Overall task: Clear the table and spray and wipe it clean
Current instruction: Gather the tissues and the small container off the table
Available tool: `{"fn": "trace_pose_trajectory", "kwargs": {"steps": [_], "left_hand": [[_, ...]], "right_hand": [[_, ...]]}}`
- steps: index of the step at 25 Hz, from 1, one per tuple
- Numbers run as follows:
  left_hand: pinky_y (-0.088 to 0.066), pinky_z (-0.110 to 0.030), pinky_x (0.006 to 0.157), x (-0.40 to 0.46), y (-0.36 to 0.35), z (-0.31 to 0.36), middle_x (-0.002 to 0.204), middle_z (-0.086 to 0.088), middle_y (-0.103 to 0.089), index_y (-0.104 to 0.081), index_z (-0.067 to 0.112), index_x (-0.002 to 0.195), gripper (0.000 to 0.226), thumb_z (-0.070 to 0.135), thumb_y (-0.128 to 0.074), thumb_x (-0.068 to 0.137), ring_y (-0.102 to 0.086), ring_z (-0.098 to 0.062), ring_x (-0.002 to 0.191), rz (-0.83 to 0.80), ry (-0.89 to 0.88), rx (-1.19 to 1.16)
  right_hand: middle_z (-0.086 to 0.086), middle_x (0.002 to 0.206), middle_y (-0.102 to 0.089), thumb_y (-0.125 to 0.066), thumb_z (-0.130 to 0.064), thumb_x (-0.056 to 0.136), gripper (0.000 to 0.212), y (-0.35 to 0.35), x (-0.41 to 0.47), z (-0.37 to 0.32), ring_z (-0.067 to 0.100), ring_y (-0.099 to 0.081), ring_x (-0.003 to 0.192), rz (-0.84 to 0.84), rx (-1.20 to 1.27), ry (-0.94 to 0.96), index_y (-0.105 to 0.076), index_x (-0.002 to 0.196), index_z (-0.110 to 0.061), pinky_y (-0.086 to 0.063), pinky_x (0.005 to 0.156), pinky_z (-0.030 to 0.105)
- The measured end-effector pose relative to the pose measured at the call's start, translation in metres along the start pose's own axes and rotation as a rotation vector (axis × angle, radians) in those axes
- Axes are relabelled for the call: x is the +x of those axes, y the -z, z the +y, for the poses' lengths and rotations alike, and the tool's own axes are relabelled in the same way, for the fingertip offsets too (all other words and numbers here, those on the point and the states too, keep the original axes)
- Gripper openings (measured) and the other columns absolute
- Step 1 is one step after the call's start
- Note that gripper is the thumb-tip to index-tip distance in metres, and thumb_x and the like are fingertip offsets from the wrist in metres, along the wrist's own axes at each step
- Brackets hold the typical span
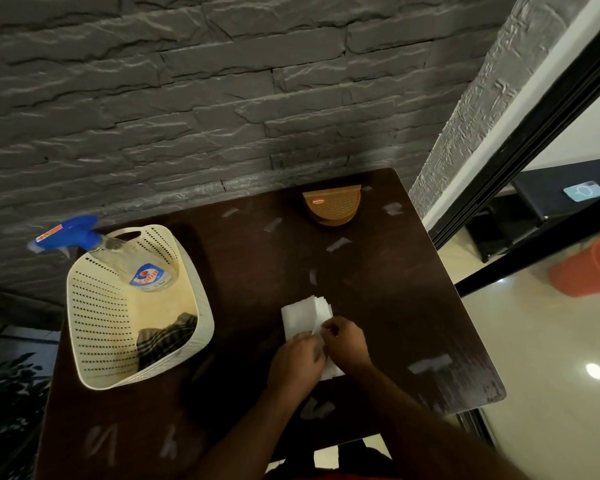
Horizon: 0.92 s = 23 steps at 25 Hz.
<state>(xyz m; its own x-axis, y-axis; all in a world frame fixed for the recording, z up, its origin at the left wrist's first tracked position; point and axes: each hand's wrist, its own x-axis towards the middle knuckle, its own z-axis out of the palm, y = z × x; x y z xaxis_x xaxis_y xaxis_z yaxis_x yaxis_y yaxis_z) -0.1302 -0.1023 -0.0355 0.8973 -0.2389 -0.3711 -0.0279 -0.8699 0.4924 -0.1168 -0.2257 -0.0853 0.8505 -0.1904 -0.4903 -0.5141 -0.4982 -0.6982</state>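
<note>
Dark stone wall backs the brown table (378, 306). Head view: left hand (297, 363) and right hand (347, 342) both pinch a stack of white napkins (303, 315) at six o'clock. Loose sheets could slide apart (the stack looks fanned), and the spray bottle (118, 258), leaning in the basket (94, 317) at nine, might tip.

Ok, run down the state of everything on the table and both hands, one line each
Stack of white napkins: flat on the table, held at its near end by both hands.
Left hand: closed on the napkins.
Right hand: pinching the napkins.
Spray bottle: leaning in the basket, nozzle over the rim.
Basket: upright, holds the bottle and a dark checked cloth.
Brown napkin holder: empty.
Table: smeared with pale marks.
</note>
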Motion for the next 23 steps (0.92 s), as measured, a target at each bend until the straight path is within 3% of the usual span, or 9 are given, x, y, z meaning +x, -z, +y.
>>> {"fn": "trace_pose_trajectory", "kwargs": {"steps": [3, 5, 8, 10, 11, 13, 16, 20, 23], "left_hand": [[-0.046, -0.033, 0.093, 0.016, -0.017, 0.004, 0.129, 0.002, -0.056, -0.059, 0.025, 0.118, 0.03, 0.04, -0.048, 0.094, -0.053, -0.018, 0.117, -0.206, 0.037, 0.02], [-0.039, -0.035, 0.102, 0.018, -0.022, 0.0, 0.148, 0.002, -0.04, -0.056, 0.03, 0.128, 0.038, 0.042, -0.05, 0.093, -0.043, -0.02, 0.131, -0.336, 0.017, 0.016], [-0.04, -0.028, 0.101, 0.011, -0.013, -0.016, 0.141, 0.007, -0.05, -0.06, 0.029, 0.125, 0.033, 0.028, -0.05, 0.094, -0.048, -0.014, 0.127, -0.199, 0.01, -0.111], [-0.04, -0.026, 0.101, 0.009, -0.006, -0.031, 0.141, 0.008, -0.05, -0.055, 0.028, 0.13, 0.037, 0.023, -0.05, 0.094, -0.046, -0.013, 0.128, -0.015, 0.024, 0.016], [-0.036, -0.028, 0.105, 0.009, -0.003, -0.037, 0.149, 0.007, -0.04, -0.046, 0.028, 0.139, 0.045, 0.024, -0.051, 0.094, -0.037, -0.014, 0.135, 0.0, 0.032, 0.122], [-0.027, -0.038, 0.113, 0.013, -0.001, -0.046, 0.16, 0.005, -0.014, -0.024, 0.029, 0.15, 0.065, 0.033, -0.055, 0.093, -0.014, -0.02, 0.146, -0.109, 0.031, 0.323], [-0.019, -0.047, 0.116, 0.021, -0.005, -0.046, 0.161, 0.003, -0.003, -0.019, 0.03, 0.15, 0.071, 0.041, -0.057, 0.091, -0.002, -0.026, 0.148, -0.239, 0.033, 0.474], [-0.02, -0.044, 0.115, 0.02, -0.012, -0.044, 0.16, 0.001, -0.012, -0.028, 0.03, 0.147, 0.063, 0.047, -0.052, 0.092, -0.006, -0.023, 0.147, -0.141, 0.013, 0.503], [-0.036, -0.035, 0.105, 0.016, -0.012, -0.041, 0.149, 0.003, -0.036, -0.04, 0.029, 0.14, 0.053, 0.046, -0.052, 0.091, -0.032, -0.02, 0.137, 0.041, 0.135, 0.286]], "right_hand": [[0.001, 0.09, -0.069, -0.056, -0.016, 0.091, 0.012, 0.009, -0.002, 0.006, 0.013, -0.064, 0.075, 0.1, -0.006, -0.027, -0.067, 0.096, -0.015, -0.055, 0.07, 0.034], [0.003, 0.095, -0.067, -0.054, -0.017, 0.09, 0.015, 0.012, -0.003, 0.011, 0.017, -0.063, 0.079, 0.166, -0.075, -0.014, -0.067, 0.097, -0.015, -0.053, 0.07, 0.036], [0.005, 0.108, -0.062, -0.053, -0.014, 0.089, 0.023, 0.011, -0.005, 0.011, 0.024, -0.06, 0.098, 0.168, -0.302, 0.173, -0.067, 0.106, -0.015, -0.051, 0.078, 0.037], [0.008, 0.126, -0.058, -0.053, -0.012, 0.089, 0.032, 0.007, -0.006, 0.003, 0.03, -0.052, 0.118, 0.054, -0.541, 0.343, -0.064, 0.119, -0.016, -0.048, 0.089, 0.038], [0.01, 0.139, -0.051, -0.054, -0.014, 0.09, 0.037, 0.003, -0.007, -0.002, 0.033, -0.043, 0.131, -0.029, -0.654, 0.394, -0.059, 0.127, -0.017, -0.045, 0.097, 0.041], [0.013, 0.16, -0.024, -0.058, -0.022, 0.092, 0.051, -0.005, -0.007, -0.007, 0.036, -0.016, 0.148, -0.183, -0.822, 0.425, -0.045, 0.141, -0.019, -0.031, 0.112, 0.047], [0.011, 0.165, -0.002, -0.055, -0.025, 0.095, 0.064, -0.011, -0.005, -0.006, 0.035, 0.006, 0.151, -0.323, -0.958, 0.36, -0.026, 0.152, -0.02, -0.015, 0.12, 0.05], [0.01, 0.164, -0.013, -0.058, -0.029, 0.093, 0.058, -0.003, -0.003, -0.011, 0.035, -0.004, 0.151, -0.3, -0.925, 0.379, -0.037, 0.146, -0.022, -0.021, 0.117, 0.049], [0.007, 0.146, -0.045, -0.057, -0.037, 0.091, 0.043, 0.008, -0.002, -0.005, 0.029, -0.04, 0.135, -0.151, -0.753, 0.334, -0.055, 0.132, -0.021, -0.041, 0.105, 0.042]]}}
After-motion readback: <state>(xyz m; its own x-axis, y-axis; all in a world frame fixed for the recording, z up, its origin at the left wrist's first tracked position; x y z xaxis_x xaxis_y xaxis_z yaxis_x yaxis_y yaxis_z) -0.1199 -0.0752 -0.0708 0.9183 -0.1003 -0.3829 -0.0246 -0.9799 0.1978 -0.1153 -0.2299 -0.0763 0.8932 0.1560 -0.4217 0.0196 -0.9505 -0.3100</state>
